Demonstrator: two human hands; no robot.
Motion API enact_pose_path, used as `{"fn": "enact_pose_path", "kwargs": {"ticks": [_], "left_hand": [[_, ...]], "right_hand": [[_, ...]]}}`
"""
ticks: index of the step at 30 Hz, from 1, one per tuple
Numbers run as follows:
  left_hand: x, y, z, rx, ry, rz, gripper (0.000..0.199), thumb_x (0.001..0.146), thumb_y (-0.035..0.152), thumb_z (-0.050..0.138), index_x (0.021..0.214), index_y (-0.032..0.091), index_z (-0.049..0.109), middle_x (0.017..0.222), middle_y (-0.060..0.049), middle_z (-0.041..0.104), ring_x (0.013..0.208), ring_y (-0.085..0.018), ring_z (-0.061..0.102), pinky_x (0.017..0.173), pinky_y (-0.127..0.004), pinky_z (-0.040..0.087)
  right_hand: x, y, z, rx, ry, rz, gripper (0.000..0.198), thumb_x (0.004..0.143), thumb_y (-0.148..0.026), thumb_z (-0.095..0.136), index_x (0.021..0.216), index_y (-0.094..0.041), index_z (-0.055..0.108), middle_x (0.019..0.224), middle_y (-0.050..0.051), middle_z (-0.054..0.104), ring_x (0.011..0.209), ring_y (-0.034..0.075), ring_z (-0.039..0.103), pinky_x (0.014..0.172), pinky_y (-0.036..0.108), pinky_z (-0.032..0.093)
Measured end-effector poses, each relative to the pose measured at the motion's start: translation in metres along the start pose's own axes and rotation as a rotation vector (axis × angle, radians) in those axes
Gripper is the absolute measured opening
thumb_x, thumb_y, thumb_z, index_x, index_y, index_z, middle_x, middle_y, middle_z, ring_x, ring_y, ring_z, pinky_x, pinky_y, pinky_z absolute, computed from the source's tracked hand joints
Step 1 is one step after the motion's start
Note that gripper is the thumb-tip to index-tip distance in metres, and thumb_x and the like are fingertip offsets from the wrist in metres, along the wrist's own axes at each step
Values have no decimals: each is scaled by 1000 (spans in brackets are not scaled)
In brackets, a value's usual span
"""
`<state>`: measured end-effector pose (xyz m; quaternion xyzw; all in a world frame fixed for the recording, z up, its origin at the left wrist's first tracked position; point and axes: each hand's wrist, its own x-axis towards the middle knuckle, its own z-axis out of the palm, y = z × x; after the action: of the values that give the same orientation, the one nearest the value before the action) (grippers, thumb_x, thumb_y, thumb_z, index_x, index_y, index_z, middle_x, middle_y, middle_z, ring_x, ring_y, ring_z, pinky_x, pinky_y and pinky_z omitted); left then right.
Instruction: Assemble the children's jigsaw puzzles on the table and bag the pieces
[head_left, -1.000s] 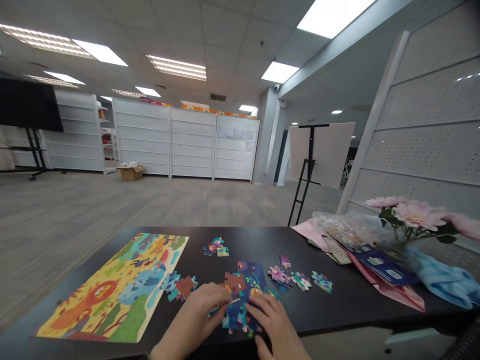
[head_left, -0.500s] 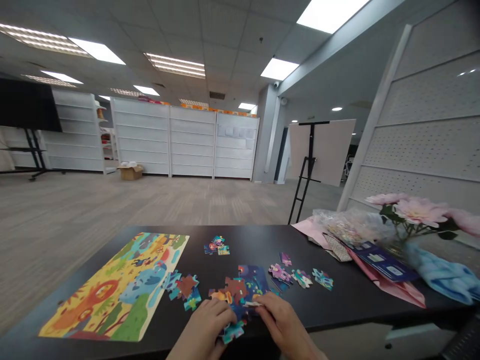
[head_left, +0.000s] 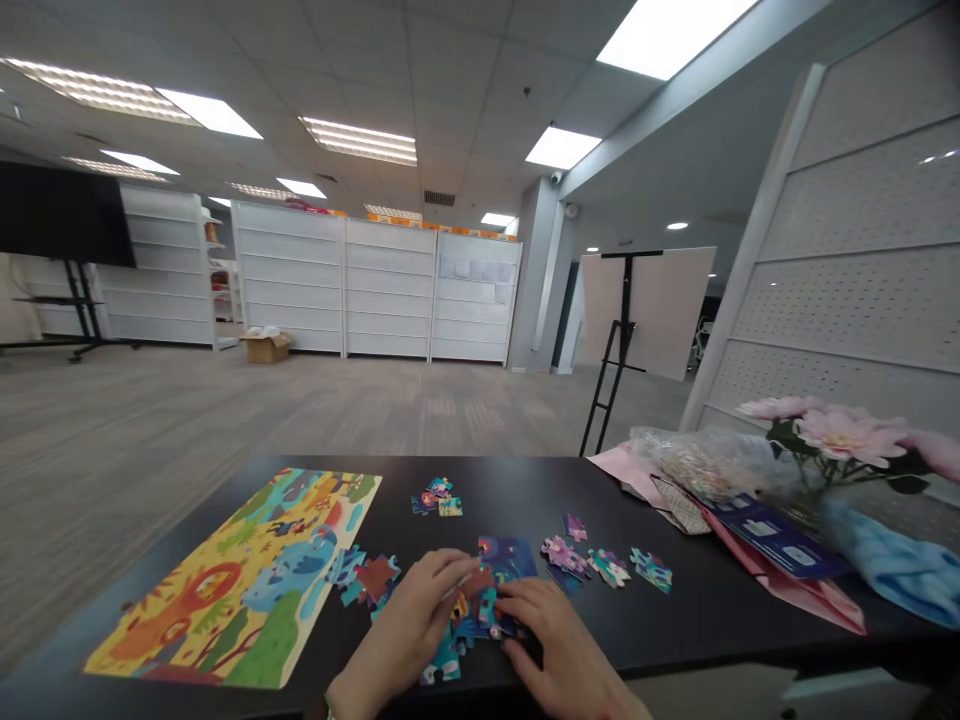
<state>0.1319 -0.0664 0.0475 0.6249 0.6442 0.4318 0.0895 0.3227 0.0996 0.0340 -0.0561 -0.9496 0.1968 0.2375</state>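
Observation:
A partly joined jigsaw puzzle [head_left: 508,556] with dark blue and brown parts lies near the table's front edge, in part under my hands. My left hand [head_left: 420,610] rests over its left side, fingers stretched out and close together, covering some pieces. At the lower right of the puzzle, my right hand [head_left: 551,630] has its fingers and thumb bent around the edge of a small teal puzzle piece [head_left: 487,606]. Below my left hand, teal pieces [head_left: 444,662] stick out toward me. More loose puzzle pieces [head_left: 375,576] lie left of my left hand.
A colourful animal picture sheet [head_left: 247,570] covers the table's left. Loose pieces [head_left: 564,555] lie on the right, and a small group [head_left: 439,497] at the back. Plastic bags [head_left: 705,462], a dark blue packet [head_left: 780,535], pink flowers [head_left: 847,435] and a blue cloth [head_left: 892,560] line the right side.
My left hand has moved up and forward, its fingers now spread over the puzzle's left part. My right hand has lowered a pale-edged piece onto the puzzle's lower right. The view has shifted slightly.

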Motion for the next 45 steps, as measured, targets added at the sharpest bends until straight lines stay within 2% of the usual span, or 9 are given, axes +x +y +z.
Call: {"fn": "enact_pose_path", "kwargs": {"ticks": [3, 8, 11, 18, 25, 32, 35, 39, 45], "left_hand": [[-11, 9, -1, 165, -186, 1, 48, 87, 7, 53, 126, 34, 63, 138, -2, 59, 126, -25, 52, 111, -43, 40], [-18, 20, -1, 247, -321, -64, 64, 66, 28, 87, 126, 32, 62, 146, -5, 54, 132, -34, 47, 115, -52, 33], [-18, 24, -2, 255, -379, -36, 57, 70, 20, 84, 122, 32, 64, 144, -3, 57, 130, -32, 50, 113, -50, 37], [-43, 7, -16, -22, -144, -19, 37, 100, 20, 51, 132, 37, 56, 136, 1, 64, 124, -20, 58, 109, -32, 45], [-29, -9, 4, 22, 31, -34, 36, 102, 18, 43, 135, 33, 52, 134, -4, 62, 124, -21, 58, 107, -33, 47], [-8, 9, 8, 265, -234, 66, 36, 94, 9, 50, 117, 33, 63, 132, -2, 61, 116, -24, 57, 98, -37, 47], [-9, 15, 6, 330, -332, 16, 27, 86, 19, 70, 109, 34, 66, 133, 1, 60, 121, -28, 53, 103, -42, 41], [-7, 11, 11, 325, -343, -18, 50, 70, 43, 89, 113, 34, 64, 135, 1, 59, 122, -30, 51, 102, -42, 38], [0, 20, 10, 432, -455, 36, 49, 84, 44, 78, 130, 38, 61, 131, -3, 62, 118, -32, 54, 98, -45, 41]], "right_hand": [[-15, 0, -5, -34, -41, 36, 45, 82, -25, 68, 127, -24, 67, 134, 13, 66, 127, 32, 59, 110, 53, 45], [-31, 6, -10, -56, -58, 79, 36, 84, -30, 71, 120, -24, 70, 130, 13, 69, 125, 32, 62, 107, 49, 50], [-41, 12, -10, -66, -49, 28, 31, 85, -28, 73, 116, -27, 71, 125, 10, 72, 118, 29, 67, 102, 44, 55], [-53, 31, -8, -34, 100, -21, 24, 95, -29, 62, 117, -29, 71, 117, 5, 77, 109, 23, 73, 97, 30, 58], [-18, 27, 1, 3, 205, 101, 26, 103, -33, 47, 116, -25, 69, 111, 5, 78, 101, 21, 75, 90, 27, 59], [0, 29, 4, 73, 217, 247, 32, 107, -38, 35, 114, -26, 63, 103, 5, 77, 92, 20, 74, 79, 27, 54], [-2, 28, 1, 107, 238, 310, 33, 107, -41, 33, 111, -25, 62, 96, 4, 76, 86, 20, 73, 75, 26, 51], [-2, 22, -3, 117, 164, 318, 35, 106, -45, 34, 103, -25, 63, 82, 0, 72, 72, 18, 67, 67, 25, 44], [-1, 22, -1, 155, 175, 371, 38, 105, -50, 34, 101, -25, 62, 80, 0, 71, 70, 18, 66, 65, 25, 42]]}}
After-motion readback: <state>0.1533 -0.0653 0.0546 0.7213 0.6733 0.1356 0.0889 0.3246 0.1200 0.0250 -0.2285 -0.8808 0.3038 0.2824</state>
